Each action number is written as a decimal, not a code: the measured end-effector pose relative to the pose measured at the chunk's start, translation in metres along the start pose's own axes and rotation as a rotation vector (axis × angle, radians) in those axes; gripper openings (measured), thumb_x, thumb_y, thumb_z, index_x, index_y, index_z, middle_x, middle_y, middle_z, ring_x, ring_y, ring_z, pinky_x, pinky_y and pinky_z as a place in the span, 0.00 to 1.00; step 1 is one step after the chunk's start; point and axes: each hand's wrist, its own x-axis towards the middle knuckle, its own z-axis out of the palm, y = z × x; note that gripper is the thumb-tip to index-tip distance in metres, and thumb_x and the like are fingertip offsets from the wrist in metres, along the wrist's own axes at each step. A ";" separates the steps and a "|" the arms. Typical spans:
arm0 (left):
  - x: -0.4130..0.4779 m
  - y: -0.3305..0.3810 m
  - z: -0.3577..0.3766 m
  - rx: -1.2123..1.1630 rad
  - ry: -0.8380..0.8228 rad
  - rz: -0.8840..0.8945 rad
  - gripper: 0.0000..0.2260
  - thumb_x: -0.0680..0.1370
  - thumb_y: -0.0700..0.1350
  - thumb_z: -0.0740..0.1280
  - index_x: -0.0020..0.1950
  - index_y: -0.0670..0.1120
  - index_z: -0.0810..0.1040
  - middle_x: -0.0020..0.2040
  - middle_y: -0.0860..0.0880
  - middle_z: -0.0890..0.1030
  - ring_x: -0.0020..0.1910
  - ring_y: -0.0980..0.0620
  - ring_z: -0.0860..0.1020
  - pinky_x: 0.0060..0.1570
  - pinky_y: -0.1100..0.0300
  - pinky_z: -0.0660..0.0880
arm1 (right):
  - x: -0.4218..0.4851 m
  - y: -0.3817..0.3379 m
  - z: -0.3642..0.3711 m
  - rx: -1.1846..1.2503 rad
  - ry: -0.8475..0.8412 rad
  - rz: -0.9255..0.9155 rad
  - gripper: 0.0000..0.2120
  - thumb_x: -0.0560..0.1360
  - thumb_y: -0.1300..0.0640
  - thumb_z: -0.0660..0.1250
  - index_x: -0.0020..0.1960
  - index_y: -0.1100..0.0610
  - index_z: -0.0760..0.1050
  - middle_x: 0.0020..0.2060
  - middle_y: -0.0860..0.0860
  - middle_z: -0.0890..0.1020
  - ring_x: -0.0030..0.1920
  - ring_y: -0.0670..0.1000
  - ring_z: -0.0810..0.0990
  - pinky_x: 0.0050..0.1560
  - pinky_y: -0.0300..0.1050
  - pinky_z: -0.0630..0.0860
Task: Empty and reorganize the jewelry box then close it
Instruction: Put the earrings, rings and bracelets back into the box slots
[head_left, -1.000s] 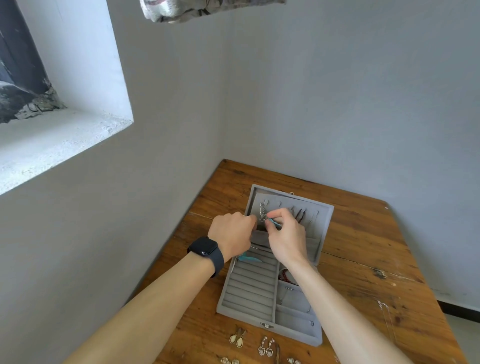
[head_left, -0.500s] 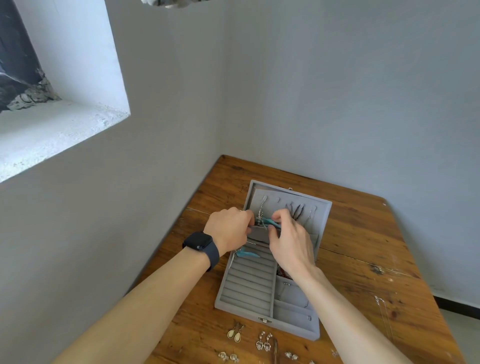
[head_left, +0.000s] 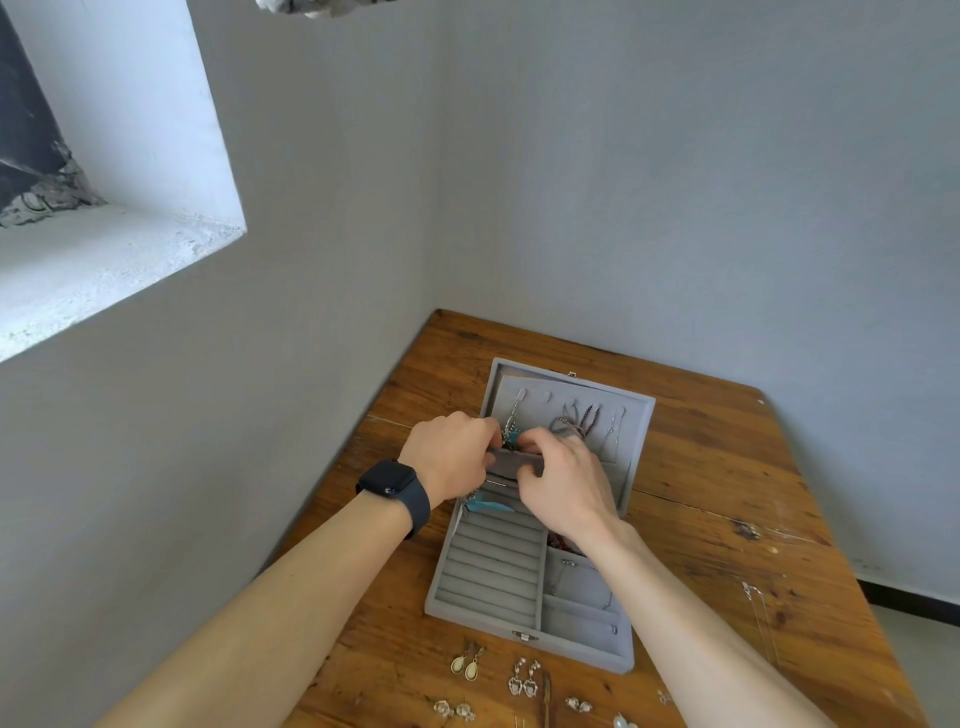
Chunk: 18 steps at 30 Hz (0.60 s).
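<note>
The grey jewelry box (head_left: 485, 605) lies open on the wooden table (head_left: 727, 493), with its lid (head_left: 636, 415) tilted up at the back. Necklaces (head_left: 589, 418) hang from hooks inside the lid. My left hand (head_left: 449, 457) grips the edge of the grey lid pocket (head_left: 506, 462). My right hand (head_left: 566, 486) curls over the same pocket and pinches a teal feather piece (head_left: 513, 441) at its mouth. A second teal feather piece (head_left: 491, 505) lies on the ring rolls below. Red beads (head_left: 558, 543) show under my right wrist.
Pairs of earrings lie on the table in front of the box: cream drops (head_left: 465, 665), silver ones (head_left: 524, 682) and smaller pieces (head_left: 579, 705). A thin chain (head_left: 758, 608) lies at the right. Walls close in at the left and back, with a window sill (head_left: 104, 270) at the upper left.
Both hands have come down from the lid's hooks to the pocket at the lid's base, bringing the teal feather piece with them. The box and the earrings stay put.
</note>
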 end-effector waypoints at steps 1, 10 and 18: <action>0.000 0.000 0.000 -0.002 -0.004 -0.003 0.11 0.82 0.48 0.63 0.64 0.51 0.76 0.54 0.47 0.82 0.48 0.46 0.81 0.43 0.53 0.78 | 0.000 0.001 0.000 0.009 0.029 0.004 0.17 0.75 0.54 0.64 0.64 0.48 0.75 0.57 0.47 0.82 0.60 0.51 0.77 0.56 0.46 0.76; 0.002 -0.001 -0.002 -0.019 -0.030 -0.005 0.11 0.82 0.48 0.63 0.64 0.53 0.76 0.56 0.48 0.82 0.51 0.46 0.81 0.44 0.53 0.77 | 0.003 0.000 0.001 -0.025 0.121 -0.029 0.12 0.79 0.55 0.61 0.60 0.47 0.75 0.52 0.45 0.84 0.51 0.53 0.82 0.44 0.46 0.78; 0.002 0.000 0.000 -0.010 -0.033 -0.003 0.11 0.82 0.48 0.64 0.64 0.52 0.76 0.55 0.48 0.82 0.49 0.47 0.81 0.42 0.54 0.77 | -0.001 0.000 0.001 -0.056 0.227 -0.113 0.07 0.80 0.49 0.63 0.55 0.46 0.77 0.47 0.45 0.82 0.43 0.55 0.82 0.36 0.46 0.77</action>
